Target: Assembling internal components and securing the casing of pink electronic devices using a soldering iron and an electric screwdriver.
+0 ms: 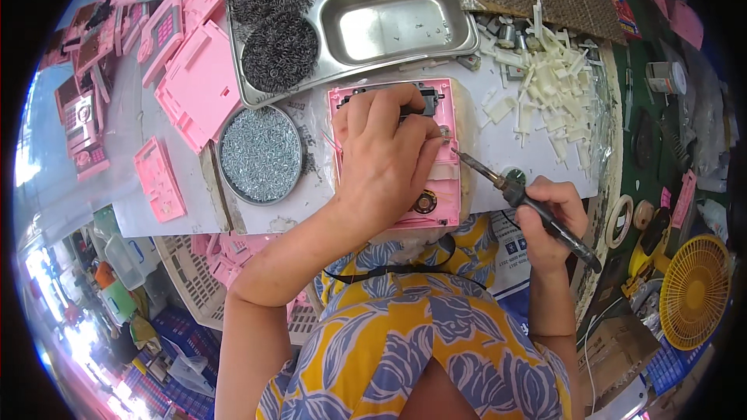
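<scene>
A pink plastic casing [436, 214] lies open on the table in front of me, with a black part [430, 98] across its far end and a small round speaker-like part [425, 201] near its front. My left hand [381, 148] rests over the casing, fingers bent and pressed together; what they grip is hidden beneath them. In my right hand [554, 218] is a soldering iron [537, 210] with a dark handle and slim metal shaft. Its tip meets the casing's right edge, close to a small metal piece [445, 134] by my left fingers.
Behind the casing stands a metal tray [395, 22] with black springs [280, 50]. A round dish [261, 154] of small screws is left, beside pink shells [204, 82]. White plastic parts [548, 82] are piled right. A yellow fan [695, 292] stands far right, a crate [187, 276] lower left.
</scene>
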